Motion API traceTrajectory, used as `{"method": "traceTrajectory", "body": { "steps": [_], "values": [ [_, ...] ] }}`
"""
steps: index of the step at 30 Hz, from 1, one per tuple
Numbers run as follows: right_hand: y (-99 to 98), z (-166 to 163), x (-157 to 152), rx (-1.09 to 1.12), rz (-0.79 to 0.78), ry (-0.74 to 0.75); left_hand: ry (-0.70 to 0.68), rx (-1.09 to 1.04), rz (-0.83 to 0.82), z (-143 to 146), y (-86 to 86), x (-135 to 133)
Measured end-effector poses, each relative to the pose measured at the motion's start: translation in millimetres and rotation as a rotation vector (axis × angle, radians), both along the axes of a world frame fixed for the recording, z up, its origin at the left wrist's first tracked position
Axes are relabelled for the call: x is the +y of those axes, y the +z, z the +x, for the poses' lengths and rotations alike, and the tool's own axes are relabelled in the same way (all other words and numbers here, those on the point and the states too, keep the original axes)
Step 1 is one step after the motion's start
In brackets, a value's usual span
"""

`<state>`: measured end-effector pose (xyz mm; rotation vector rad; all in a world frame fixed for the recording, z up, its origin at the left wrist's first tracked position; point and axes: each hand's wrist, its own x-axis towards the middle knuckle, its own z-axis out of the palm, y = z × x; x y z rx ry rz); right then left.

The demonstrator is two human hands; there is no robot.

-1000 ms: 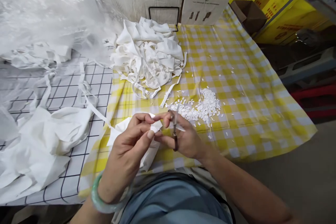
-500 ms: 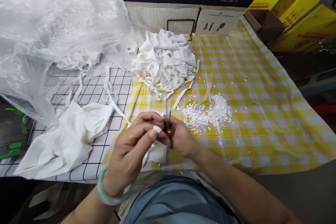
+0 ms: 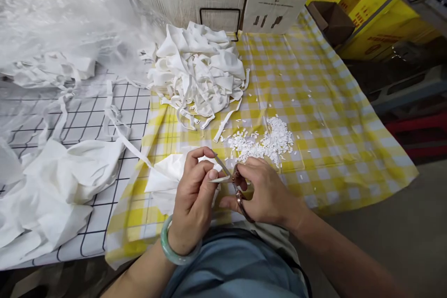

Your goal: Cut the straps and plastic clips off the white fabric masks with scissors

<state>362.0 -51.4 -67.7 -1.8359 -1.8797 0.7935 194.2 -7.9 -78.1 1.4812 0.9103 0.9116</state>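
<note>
head | scissors (image 3: 232, 179) no longer upright, blades apart | left hand (image 3: 193, 197) pinches cloth (image 3: 164, 176)

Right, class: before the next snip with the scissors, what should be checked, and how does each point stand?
1. Left hand pinches the white fabric piece: ok.
2. Right hand grips the scissors by the loops: ok.
3. Blades open at the fabric's edge: ok.
4. Left fingertips clear of the blades: cannot tell.
5. Clippings pile lies apart from both hands: ok.
</note>
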Motion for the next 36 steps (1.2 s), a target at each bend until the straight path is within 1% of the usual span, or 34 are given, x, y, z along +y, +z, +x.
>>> {"method": "traceTrajectory", "body": {
  "steps": [4, 9, 14, 24, 36],
  "values": [
    [-2.0, 0.1, 0.1, 0.013, 0.014, -0.003, -0.017, 0.056, 0.104, 1.8, -0.2, 1.3],
    [-2.6, 0.9, 0.0, 0.037, 0.043, -0.021, -0.021, 0.063, 0.172, 2.6, -4.5, 2.3],
    [-3.0, -0.1, 1.7, 0.066, 0.031, -0.034, -0.028, 0.032, 0.164, 3.4, -8.2, 0.9],
    [-5.8, 1.8, 1.8, 0.056, 0.024, -0.026, -0.054, 0.029, 0.212, 6.8, -6.7, 2.2],
    [-9.3, 11.6, -5.2, 0.016, 0.023, -0.111, -0.071, 0.031, 0.205, 21.2, -12.8, 1.9]
  ]
}}
